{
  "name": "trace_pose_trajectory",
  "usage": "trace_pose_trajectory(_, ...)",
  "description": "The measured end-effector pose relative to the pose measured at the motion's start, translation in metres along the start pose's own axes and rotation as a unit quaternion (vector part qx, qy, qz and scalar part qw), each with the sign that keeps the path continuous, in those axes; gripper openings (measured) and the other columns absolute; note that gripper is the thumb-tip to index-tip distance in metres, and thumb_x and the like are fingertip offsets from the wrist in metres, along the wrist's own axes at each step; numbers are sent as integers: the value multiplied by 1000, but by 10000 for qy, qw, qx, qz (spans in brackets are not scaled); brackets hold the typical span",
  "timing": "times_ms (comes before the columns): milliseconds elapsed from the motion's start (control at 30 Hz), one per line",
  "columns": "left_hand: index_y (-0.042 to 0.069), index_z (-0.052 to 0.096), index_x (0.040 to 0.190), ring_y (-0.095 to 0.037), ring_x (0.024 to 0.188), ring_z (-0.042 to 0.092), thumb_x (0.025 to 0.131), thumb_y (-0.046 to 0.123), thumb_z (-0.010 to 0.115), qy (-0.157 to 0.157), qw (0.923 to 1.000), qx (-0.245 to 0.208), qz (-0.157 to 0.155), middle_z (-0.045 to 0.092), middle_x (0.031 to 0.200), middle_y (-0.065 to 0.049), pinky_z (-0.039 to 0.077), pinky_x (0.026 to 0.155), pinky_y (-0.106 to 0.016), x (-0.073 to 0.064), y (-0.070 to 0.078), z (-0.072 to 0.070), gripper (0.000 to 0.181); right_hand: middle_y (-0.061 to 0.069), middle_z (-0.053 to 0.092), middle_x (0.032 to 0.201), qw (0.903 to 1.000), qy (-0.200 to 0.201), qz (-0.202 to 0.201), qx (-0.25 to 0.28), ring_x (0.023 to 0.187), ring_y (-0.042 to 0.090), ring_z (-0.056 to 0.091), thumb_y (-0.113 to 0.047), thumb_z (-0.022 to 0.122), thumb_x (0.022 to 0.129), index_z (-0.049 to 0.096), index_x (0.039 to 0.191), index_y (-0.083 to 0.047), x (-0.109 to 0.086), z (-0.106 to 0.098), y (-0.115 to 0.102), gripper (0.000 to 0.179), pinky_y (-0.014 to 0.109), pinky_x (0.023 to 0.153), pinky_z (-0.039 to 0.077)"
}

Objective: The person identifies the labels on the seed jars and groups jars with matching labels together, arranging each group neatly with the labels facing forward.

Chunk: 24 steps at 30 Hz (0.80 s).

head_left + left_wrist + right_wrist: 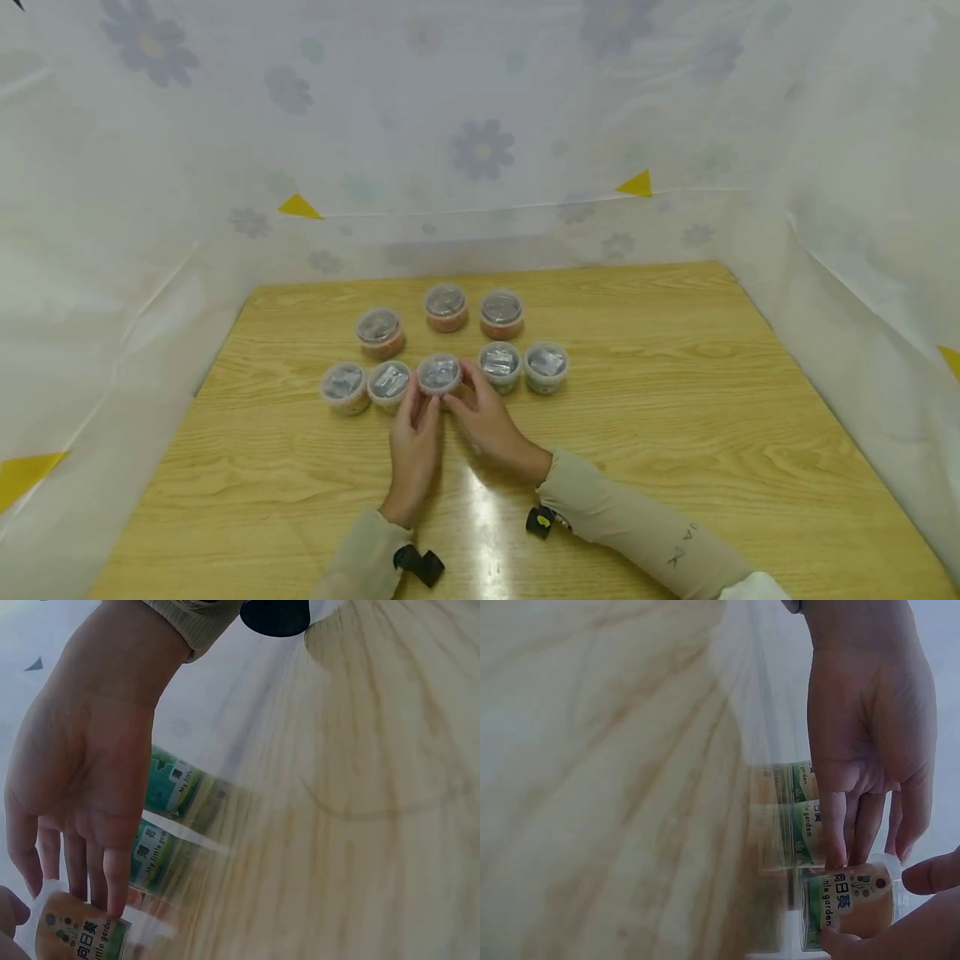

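Observation:
In the head view, both hands meet at a small round clear-lidded tub (440, 374) in the middle of the front row. My left hand (412, 446) grips its left side and my right hand (487, 425) grips its right side, thumbs at the near side. Its label (84, 937) is orange and green with "little garden" printed on it; the right wrist view shows the same tub (851, 900) between fingertips of both hands. Close by the left hand stands another lidded tub (388, 383), and to the right of the right hand a similar tub (499, 365).
Front-row tubs also stand at the far left (345, 387) and far right (546, 367). Behind them are three tubs with reddish sides, a left one (379, 332), a middle one (446, 307) and a right one (502, 313). Flower-patterned white sheets (480, 200) enclose the wooden table (675, 417).

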<state>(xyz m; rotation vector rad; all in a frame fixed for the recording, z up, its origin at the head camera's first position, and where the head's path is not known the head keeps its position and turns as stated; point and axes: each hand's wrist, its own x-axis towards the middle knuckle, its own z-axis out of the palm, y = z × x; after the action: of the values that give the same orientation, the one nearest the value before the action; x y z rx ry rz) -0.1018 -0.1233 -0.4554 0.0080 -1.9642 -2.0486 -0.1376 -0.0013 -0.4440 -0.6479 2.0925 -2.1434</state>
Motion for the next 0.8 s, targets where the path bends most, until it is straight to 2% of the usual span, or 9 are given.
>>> trace_pose_trajectory(167,-8,29,141,-32,130,34,94,-4,48,38,9997,247,65,32,143,-23,34,102,-36,-2,0,-1,51,33,27,141,9996,-181,150,181,131,43,27,10,50,90,18,140,14,0,1,6,59,52,105,26)
trace_pose_trajectory(300,-6,24,143,-32,132,31,94,-4,47,-45,9997,219,-77,29,145,-21,32,103,-39,-2,-1,-1,54,32,21,144,9989,-306,194,302,133,41,22,13,48,89,15,141,13,0,2,8,61,51,106,23)
trace_pose_trajectory(533,-3,14,146,-29,137,19,92,-8,44,-207,9988,107,-437,18,150,-20,25,107,-43,-1,-3,0,62,32,16,146,9986,-459,249,-114,132,45,19,9,53,87,11,142,11,1,2,14,69,56,100,30)
trace_pose_trajectory(667,-1,13,147,-27,137,17,92,-6,43,-265,9978,292,-539,16,151,-18,24,108,-44,-1,-1,0,63,32,17,146,9983,-497,256,-151,132,44,20,8,54,87,11,142,10,0,2,11,70,55,99,33)
trace_pose_trajectory(800,0,11,147,-29,138,15,92,-6,43,-359,9974,346,-511,14,151,-19,23,108,-45,-1,-2,-1,64,30,15,147,9974,-512,421,-297,133,42,19,9,52,87,10,144,9,-3,3,2,70,55,100,31)
